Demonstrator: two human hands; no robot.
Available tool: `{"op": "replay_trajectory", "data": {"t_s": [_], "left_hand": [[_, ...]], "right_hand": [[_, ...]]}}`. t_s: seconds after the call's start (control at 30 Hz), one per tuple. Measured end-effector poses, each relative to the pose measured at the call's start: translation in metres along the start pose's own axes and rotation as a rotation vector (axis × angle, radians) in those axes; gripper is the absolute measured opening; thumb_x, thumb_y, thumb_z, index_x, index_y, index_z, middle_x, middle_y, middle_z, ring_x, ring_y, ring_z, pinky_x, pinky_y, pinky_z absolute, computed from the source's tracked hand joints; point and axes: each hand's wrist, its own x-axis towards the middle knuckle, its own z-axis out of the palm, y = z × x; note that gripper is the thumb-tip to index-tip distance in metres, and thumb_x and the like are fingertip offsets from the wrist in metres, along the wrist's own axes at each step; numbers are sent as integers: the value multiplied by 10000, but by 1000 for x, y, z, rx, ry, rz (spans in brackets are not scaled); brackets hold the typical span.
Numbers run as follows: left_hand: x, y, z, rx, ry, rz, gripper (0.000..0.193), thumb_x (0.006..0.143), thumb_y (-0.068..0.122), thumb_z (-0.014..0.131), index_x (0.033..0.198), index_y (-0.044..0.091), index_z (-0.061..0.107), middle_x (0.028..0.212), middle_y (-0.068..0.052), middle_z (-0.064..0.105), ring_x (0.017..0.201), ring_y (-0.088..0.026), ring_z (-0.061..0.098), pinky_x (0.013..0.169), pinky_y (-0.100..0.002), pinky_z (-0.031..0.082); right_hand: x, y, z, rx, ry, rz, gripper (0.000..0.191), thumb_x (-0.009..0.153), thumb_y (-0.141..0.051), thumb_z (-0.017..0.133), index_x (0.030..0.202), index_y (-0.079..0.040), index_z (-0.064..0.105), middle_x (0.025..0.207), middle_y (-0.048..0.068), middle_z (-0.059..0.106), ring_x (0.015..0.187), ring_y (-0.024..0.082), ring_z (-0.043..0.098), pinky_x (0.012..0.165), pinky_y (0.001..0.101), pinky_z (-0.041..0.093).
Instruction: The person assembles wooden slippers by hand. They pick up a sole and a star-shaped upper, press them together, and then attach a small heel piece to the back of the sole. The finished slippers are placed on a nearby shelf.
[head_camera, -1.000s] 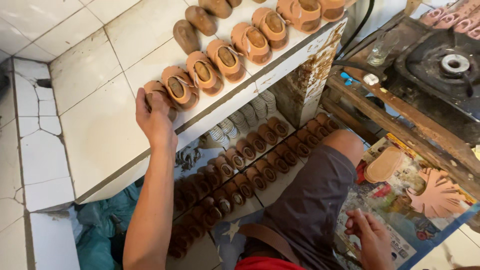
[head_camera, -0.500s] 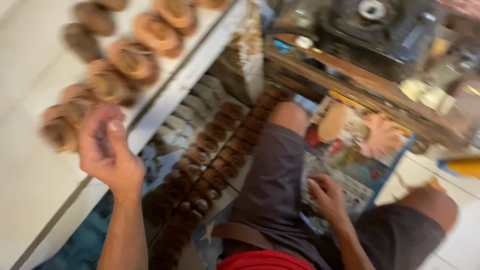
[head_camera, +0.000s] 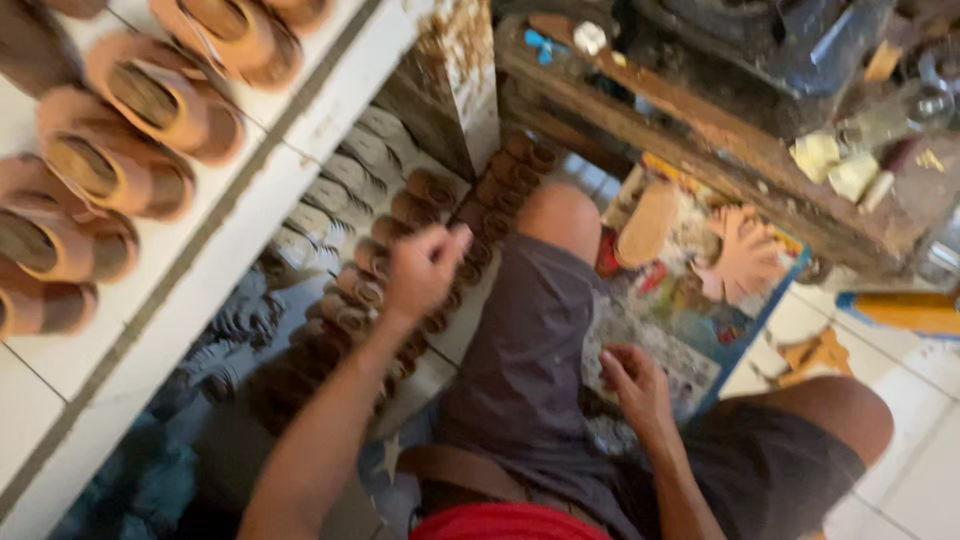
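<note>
My left hand hovers with curled fingers and nothing visible in it, just above rows of dark brown sandals lying on the floor under a white tiled ledge. Several tan sandals stand in a row on top of that ledge, up and to the left of the hand. My right hand rests between my legs, fingertips on a colourful printed sheet, holding nothing. The picture is blurred.
Grey soles lie in a row beside the brown sandals. A tan sole and a fan of pinkish leather cut-outs lie on the sheet. A cluttered wooden bench stands ahead, and a yellow object lies at the right.
My left hand has come down off the ledge's tan sandals to above the brown sandals on the floor. The view has swung right and downward. My right hand stays on the sheet.
</note>
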Motion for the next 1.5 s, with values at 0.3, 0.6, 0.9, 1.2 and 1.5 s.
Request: {"op": "replay_trajectory", "data": {"t_s": [0.3, 0.6, 0.9, 1.2, 1.5], "left_hand": [[28, 74, -75, 80, 116, 241, 268, 983, 201, 737, 798, 21, 661, 668, -85, 602, 590, -107, 568, 558, -307, 447], [156, 112, -293, 399, 449, -102, 607, 1043, 452, 612, 1205, -133, 584, 1111, -218, 732, 1029, -265, 689, 928, -401, 507], [188, 154, -287, 707, 473, -653, 695, 775, 693, 533, 1271, 222, 660, 1208, -122, 707, 1170, -332, 657, 1039, -443, 456], [172, 169, -305, 620, 483, -608, 370, 774, 249, 510, 1049, 116, 720, 1044, -81, 748, 987, -219, 696, 888, -377, 525], [40, 217, -233, 287, 250, 171, 198, 866, 233, 817, 1043, 148, 834, 1227, -119, 738, 1204, -267, 649, 1039, -376, 458]], "right_hand": [[24, -11, 24, 136, 55, -1, 221, 964, -149, 693, 1081, 34, 654, 814, 139, 709, 693, 183, 658, 632, 321, 526], [27, -29, 25, 242, -21, -26, 364, 973, -177, 651, 1280, 18, 663, 848, 154, 709, 713, 201, 672, 631, 340, 543], [27, -63, 25, 147, -5, 16, 403, 922, -234, 708, 1247, 5, 723, 732, 186, 703, 590, 250, 642, 560, 385, 542], [25, -67, 18, 279, 0, 147, 349, 996, -208, 639, 1217, 51, 717, 863, 171, 721, 757, 248, 697, 684, 397, 587], [5, -206, 87, 960, -515, -265, 717, 883, -472, 581, 1528, -253, 361, 1279, 80, 675, 1169, 215, 685, 944, 464, 553]]}}
